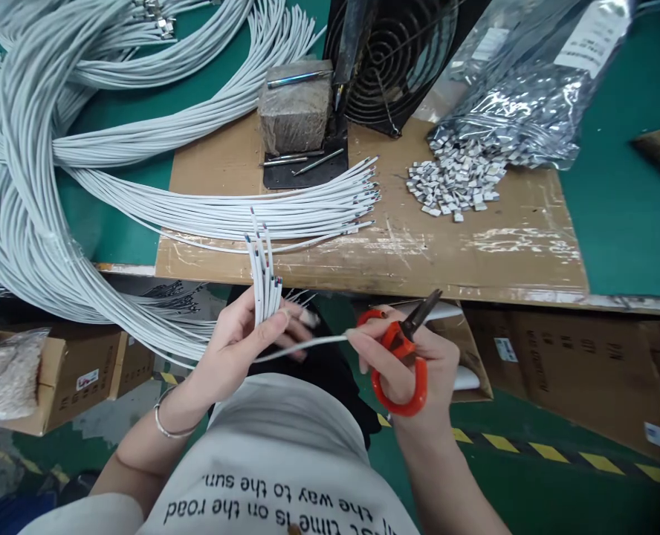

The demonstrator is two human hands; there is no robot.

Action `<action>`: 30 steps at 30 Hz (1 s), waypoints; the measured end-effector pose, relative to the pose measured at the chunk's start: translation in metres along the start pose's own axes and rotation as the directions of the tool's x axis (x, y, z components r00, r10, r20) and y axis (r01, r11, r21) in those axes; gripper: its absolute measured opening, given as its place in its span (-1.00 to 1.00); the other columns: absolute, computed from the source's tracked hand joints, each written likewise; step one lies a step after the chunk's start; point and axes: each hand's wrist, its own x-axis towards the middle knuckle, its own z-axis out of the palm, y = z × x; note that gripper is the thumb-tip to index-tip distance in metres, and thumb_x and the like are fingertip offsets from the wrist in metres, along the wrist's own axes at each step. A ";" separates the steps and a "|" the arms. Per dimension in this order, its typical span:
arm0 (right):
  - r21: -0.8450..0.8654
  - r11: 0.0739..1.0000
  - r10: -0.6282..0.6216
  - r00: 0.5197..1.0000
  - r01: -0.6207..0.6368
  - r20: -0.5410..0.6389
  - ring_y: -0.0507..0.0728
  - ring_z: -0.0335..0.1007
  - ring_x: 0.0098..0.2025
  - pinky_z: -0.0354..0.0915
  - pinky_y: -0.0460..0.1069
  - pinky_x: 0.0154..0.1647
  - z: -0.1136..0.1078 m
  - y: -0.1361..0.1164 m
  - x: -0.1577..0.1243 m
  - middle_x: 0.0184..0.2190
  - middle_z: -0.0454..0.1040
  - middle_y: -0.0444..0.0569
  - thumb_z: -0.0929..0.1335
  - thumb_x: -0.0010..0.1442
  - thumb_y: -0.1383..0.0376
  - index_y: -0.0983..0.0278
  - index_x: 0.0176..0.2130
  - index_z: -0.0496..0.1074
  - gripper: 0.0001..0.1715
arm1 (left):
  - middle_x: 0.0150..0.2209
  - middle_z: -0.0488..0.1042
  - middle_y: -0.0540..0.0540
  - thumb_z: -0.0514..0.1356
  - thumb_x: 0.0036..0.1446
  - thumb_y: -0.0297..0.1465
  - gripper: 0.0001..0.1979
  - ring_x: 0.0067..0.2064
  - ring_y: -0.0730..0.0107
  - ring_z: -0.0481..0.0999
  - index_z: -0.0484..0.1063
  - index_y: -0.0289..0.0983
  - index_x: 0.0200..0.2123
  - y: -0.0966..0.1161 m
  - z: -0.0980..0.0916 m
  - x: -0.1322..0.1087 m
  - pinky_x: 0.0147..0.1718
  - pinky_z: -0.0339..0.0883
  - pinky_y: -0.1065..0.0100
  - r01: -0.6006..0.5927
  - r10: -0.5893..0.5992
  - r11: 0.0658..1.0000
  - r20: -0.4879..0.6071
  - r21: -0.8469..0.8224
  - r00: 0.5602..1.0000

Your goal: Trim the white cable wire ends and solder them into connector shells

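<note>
My left hand (246, 334) is closed around a small bunch of white cables (264, 286), whose cut ends with coloured wires point up toward the bench. Some of its fingers are blurred. One single white cable (308, 343) runs across to my right hand (408, 357), where thumb and fingertips pinch its end. Orange-handled scissors (400, 401) hang on that same hand, their dark blades pointing up and away to the right. A larger bundle of white cables (285, 215) lies on the cardboard just beyond, ends facing right.
On the cardboard sheet (475, 260) sits a heap of small white connectors (458, 178) beside a silvery plastic bag (536, 96). A wrapped block (295, 108), a soldering iron (346, 56) and a black fan (397, 59) stand behind. Thick cable bundles (34, 148) drape over the bench's left edge.
</note>
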 end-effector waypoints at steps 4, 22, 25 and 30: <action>-0.098 0.984 0.149 0.989 -0.150 -0.019 0.01 0.19 -0.62 0.16 -0.03 -0.58 -0.018 0.014 -0.009 -0.66 0.34 -0.20 0.56 0.20 0.22 0.22 -0.49 0.57 -0.73 | -0.28 0.70 -0.16 0.34 0.37 -0.29 -0.78 -0.19 0.18 0.74 0.55 -0.32 -0.03 0.002 -0.004 0.003 -0.11 0.58 0.23 0.029 -0.029 0.999 0.040 -0.014 0.999; -0.097 0.995 0.024 0.999 -0.020 0.042 0.04 0.31 -0.53 0.28 -0.01 -0.50 0.011 -0.029 0.012 -0.55 0.43 -0.16 0.59 0.14 0.29 0.13 -0.27 0.75 -0.92 | -0.49 0.43 0.04 0.49 0.17 -0.26 -0.74 -0.54 0.58 0.31 0.53 -0.30 -0.29 -0.005 -0.002 0.002 -0.63 0.17 0.54 0.166 -0.166 0.983 -0.008 0.075 0.986; -0.054 0.998 0.037 0.992 -0.031 0.124 0.01 0.27 -0.53 0.25 -0.05 -0.52 0.014 -0.029 0.015 -0.57 0.38 -0.19 0.61 0.11 0.30 0.14 -0.28 0.75 -0.89 | -0.53 0.41 0.06 0.49 0.13 -0.32 -0.76 -0.56 0.57 0.32 0.52 -0.30 -0.35 0.000 0.001 0.002 -0.61 0.23 0.53 0.165 -0.166 0.981 -0.003 0.106 0.986; -0.027 0.997 0.071 0.985 -0.067 0.155 -0.01 0.23 -0.54 0.15 -0.08 -0.60 0.016 -0.026 0.015 -0.54 0.43 -0.16 0.59 0.13 0.28 0.17 -0.30 0.74 -0.94 | -0.55 0.41 0.09 0.52 0.02 -0.47 -0.76 -0.54 0.57 0.36 0.49 -0.29 -0.40 0.004 0.005 0.002 -0.54 0.34 0.52 0.175 -0.176 0.975 -0.008 0.140 0.984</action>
